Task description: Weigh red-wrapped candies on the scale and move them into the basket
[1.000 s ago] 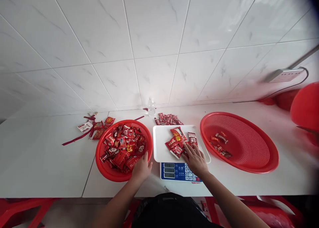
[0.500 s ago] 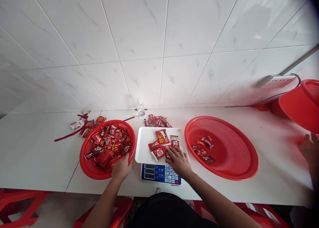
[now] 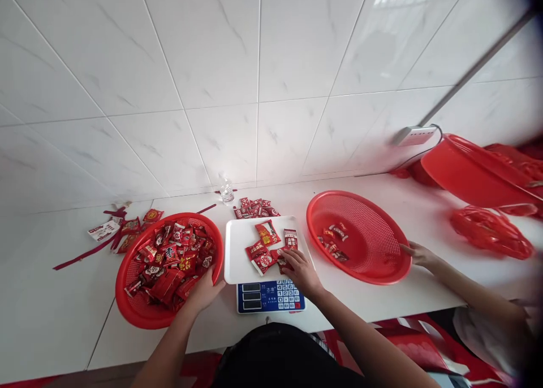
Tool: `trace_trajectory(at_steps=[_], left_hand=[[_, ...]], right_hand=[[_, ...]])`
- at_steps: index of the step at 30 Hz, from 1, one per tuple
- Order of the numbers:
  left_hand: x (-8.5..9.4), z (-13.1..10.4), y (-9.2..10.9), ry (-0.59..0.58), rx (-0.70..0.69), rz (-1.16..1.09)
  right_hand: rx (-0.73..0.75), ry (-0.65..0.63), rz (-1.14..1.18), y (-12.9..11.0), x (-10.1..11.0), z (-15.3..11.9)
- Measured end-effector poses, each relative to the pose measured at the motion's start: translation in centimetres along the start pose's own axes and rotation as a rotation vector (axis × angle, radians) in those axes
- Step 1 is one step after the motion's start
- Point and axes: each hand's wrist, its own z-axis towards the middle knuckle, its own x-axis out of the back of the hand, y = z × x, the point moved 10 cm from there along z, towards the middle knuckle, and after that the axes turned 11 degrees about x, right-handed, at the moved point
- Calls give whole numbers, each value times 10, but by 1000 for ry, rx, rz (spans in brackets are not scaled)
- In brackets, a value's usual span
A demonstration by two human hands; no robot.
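- The left hand (image 3: 205,291) is holding the left red basket (image 3: 144,320) by its rim, on the side nearest the scale, its fingers partly hidden.
- That basket is brimming with small wrapped packets (image 3: 172,263).
- The right hand (image 3: 300,270) is resting palm down, fingers slightly bent and close together, touching the tray packets (image 3: 266,235); whether it is gripping any, I cannot tell.
- At least 4 of these red packets are lying on the white tray (image 3: 237,252) of the scale (image 3: 271,296), which is standing between 2 baskets.
- A co-worker's hand (image 3: 418,254) is touching the right red basket (image 3: 373,246) at its rim; a few packets are lying inside.
- Behind the tray, loose packets (image 3: 254,208) are lying near a clear bottle (image 3: 226,189).
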Motion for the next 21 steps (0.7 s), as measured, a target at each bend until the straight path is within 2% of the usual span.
trace_trajectory(at_steps=[5, 9, 11, 14, 18, 21], left_hand=[[4, -4, 2, 38, -7, 39], [5, -7, 3, 51, -16, 68], [5, -6, 2, 55, -2, 82], [4, -5, -1, 58, 29, 85], [4, -3, 0, 80, 24, 87], [3, -2, -3, 78, 55, 92]], right_hand=[[-65, 137, 98, 11, 5, -10], [-181, 182, 78, 26, 9, -20], [-288, 157, 43, 34, 10, -23], [-405, 54, -1, 38, 10, -20], [-444, -63, 17, 33, 7, -8], [-487, -63, 163, 36, 4, -5]])
